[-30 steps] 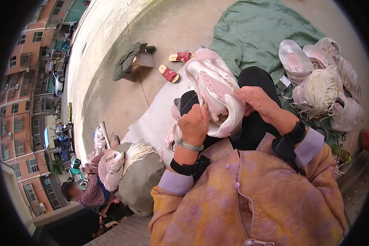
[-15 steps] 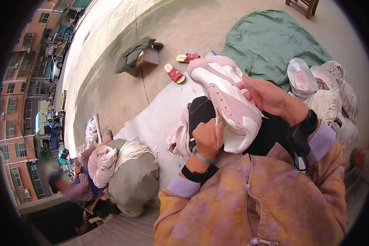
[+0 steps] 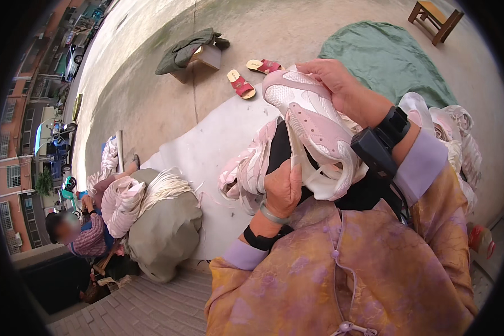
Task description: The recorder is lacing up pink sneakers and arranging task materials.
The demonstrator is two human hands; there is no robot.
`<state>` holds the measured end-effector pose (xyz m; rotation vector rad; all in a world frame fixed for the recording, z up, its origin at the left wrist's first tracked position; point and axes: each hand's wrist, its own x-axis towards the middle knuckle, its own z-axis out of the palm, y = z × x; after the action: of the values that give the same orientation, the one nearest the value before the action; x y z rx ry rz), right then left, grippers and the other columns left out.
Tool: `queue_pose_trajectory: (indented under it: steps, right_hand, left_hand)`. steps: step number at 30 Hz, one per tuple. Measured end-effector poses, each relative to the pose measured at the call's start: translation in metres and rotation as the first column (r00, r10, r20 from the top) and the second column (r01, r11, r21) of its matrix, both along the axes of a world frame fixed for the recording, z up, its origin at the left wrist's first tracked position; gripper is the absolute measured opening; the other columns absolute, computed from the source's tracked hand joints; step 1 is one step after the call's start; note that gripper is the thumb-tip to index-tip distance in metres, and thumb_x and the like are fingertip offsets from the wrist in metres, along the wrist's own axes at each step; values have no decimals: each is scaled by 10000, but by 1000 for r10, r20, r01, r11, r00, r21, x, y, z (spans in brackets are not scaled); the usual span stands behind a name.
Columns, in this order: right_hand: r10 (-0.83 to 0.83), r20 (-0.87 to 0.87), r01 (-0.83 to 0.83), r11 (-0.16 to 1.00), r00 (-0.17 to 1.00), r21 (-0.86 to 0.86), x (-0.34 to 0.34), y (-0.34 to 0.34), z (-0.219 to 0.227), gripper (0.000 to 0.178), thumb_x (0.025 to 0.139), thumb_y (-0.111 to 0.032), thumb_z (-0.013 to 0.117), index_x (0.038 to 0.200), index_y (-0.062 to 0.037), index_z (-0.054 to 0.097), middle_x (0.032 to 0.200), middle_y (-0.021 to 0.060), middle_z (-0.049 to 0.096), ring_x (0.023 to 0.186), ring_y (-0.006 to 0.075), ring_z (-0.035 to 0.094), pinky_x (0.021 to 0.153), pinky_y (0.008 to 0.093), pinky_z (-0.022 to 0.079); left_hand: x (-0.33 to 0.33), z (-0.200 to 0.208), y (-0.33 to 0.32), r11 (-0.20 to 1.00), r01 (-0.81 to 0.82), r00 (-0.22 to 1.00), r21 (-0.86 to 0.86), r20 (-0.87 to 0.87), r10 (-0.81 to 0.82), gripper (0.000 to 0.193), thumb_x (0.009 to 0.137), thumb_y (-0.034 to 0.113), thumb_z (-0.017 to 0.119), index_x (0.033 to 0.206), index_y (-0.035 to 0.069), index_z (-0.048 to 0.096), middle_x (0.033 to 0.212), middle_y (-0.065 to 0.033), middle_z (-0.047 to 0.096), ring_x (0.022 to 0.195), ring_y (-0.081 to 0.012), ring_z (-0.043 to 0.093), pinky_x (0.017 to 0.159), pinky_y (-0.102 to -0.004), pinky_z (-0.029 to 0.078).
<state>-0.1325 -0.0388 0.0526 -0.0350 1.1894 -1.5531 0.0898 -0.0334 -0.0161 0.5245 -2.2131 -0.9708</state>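
Observation:
A pink-and-white shoe upper [image 3: 318, 130], with no sole showing, is held over my lap, its toe pointing away from me. My right hand [image 3: 337, 84] grips it at the toe end, thumb and fingers closed over the edge. With fingers curled in a pinch, my left hand [image 3: 283, 187] holds a pale strip along the upper's left edge, near the heel. Whether that strip is lining or loose tape I cannot tell. Beside my left hand, a bundle of similar uppers [image 3: 251, 165] rests against my dark-clothed leg.
More uppers [image 3: 456, 140] are heaped on the right, near a green cloth [image 3: 383, 59]. Red slippers [image 3: 242, 87] lie ahead beside a white sheet [image 3: 199, 137]. At left, pink-white bundles [image 3: 123, 204] top a grey-green covered mound [image 3: 165, 235], near a seated person [image 3: 87, 238]. A wooden stool [image 3: 435, 22] stands far right.
My right hand has moved from the upper's right side to its toe end. The upper has tilted slightly, and my left hand keeps its pinch at the left edge, a pale strip now stretched there.

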Motion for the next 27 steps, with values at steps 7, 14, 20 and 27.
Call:
queue_pose_trajectory:
  steps: [7, 14, 20, 27]
  right_hand:
    - [65, -70, -59, 994, 995, 94, -45, 48, -43, 204, 769, -59, 601, 947, 40, 604, 857, 134, 647, 664, 179, 639, 604, 306, 540]
    - [316, 217, -307, 949, 924, -76, -11, 96, -49, 252, 861, -151, 569, 1054, 10, 586, 994, 111, 638, 831, 164, 641, 743, 304, 533]
    - [268, 207, -262, 963, 941, -56, -10, 109, -61, 260, 852, -163, 591, 1054, 0, 581, 986, 97, 637, 815, 154, 638, 742, 303, 527]
    - [351, 135, -359, 933, 927, 36, -16, 110, -74, 295, 838, -166, 629, 1083, -8, 581, 1001, 72, 628, 826, 119, 615, 732, 276, 514]
  left_hand:
    - [-11, 1, 1, 997, 46, 999, -58, -11, -46, 125, 871, 101, 505, 809, 5, 556, 585, -144, 486, 489, -333, 488, 452, -387, 380]
    - [2, 0, 3, 938, 276, 961, -207, 80, -265, 120, 840, 90, 533, 908, -2, 569, 647, -132, 514, 518, -307, 477, 470, -383, 380]
    - [3, -3, 7, 928, 287, 958, -238, 96, -271, 249, 808, 74, 570, 1016, -61, 549, 672, -131, 531, 529, -292, 494, 484, -380, 392]
    - [6, 6, 13, 908, 310, 951, -281, 114, -289, 220, 851, 81, 514, 1018, -51, 569, 684, -140, 537, 562, -305, 514, 505, -379, 398]
